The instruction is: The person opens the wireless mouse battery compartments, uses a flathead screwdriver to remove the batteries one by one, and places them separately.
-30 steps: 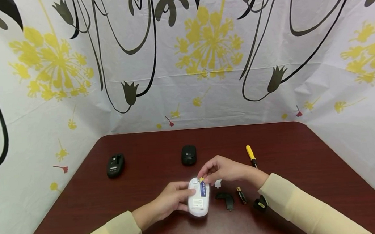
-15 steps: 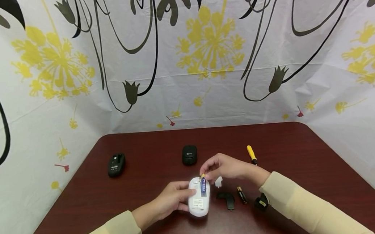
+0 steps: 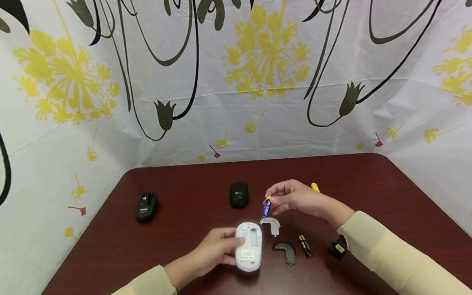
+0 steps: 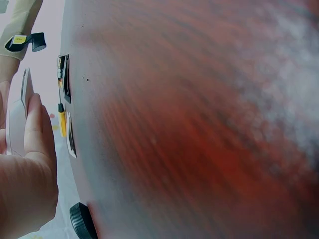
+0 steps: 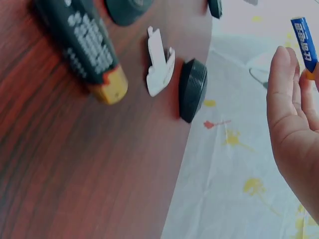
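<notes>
My left hand [image 3: 218, 249] grips a white computer mouse [image 3: 249, 258], underside up, its battery slot bare. In the left wrist view the mouse [image 4: 19, 117] shows edge-on between thumb and fingers. To the right and farther back, my right hand [image 3: 299, 199] pinches a blue battery with a yellow end [image 3: 266, 207] by its top. The right wrist view shows that battery [image 5: 305, 42] raised above the fingertips. Just below it on the table lies a white battery cover [image 3: 272, 225]. Nearer me are a dark battery cover [image 3: 286, 252] and a black battery with a copper-coloured end [image 3: 305, 247].
A black mouse [image 3: 238, 195] stands at the back middle of the dark red table [image 3: 190, 192]. Another black mouse [image 3: 146, 207], underside up, lies at the back left. A yellow-handled screwdriver [image 3: 315, 187] is partly hidden behind my right hand. Patterned white cloth [image 3: 214, 76] hangs behind.
My right hand has lifted the blue battery out of the white mouse and carried it right and away from me. The left hand has stayed nearly still with the mouse.
</notes>
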### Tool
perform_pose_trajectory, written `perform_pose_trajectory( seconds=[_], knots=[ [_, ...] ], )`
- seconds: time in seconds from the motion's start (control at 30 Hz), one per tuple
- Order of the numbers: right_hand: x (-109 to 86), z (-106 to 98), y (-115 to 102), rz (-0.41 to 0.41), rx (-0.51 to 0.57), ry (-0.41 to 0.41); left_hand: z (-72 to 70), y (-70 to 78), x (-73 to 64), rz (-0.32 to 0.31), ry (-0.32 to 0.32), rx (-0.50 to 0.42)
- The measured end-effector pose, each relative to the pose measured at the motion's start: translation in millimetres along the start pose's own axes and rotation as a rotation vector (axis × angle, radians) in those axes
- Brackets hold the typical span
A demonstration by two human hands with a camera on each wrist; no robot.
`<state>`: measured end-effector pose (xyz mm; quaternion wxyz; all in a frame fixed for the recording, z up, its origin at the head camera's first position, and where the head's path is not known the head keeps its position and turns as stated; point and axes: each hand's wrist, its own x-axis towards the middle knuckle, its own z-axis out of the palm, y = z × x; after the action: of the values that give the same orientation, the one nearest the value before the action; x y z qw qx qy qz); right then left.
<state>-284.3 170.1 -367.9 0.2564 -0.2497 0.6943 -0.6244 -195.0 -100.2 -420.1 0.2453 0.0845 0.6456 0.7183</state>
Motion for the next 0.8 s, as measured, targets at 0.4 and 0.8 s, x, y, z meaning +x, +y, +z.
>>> perform_pose_trajectory(
  seconds=[0.4, 0.8],
  knots=[
    [-5.3, -24.5, 6.6, 0.069, 0.093, 0.177, -2.6, -2.9, 0.3, 0.005, 0.011, 0.011],
    [-5.4, -35.2, 21.6, 0.252, 0.093, 0.336, -0.1, -5.9, -3.2, -0.036, 0.016, 0.048]
  ],
)
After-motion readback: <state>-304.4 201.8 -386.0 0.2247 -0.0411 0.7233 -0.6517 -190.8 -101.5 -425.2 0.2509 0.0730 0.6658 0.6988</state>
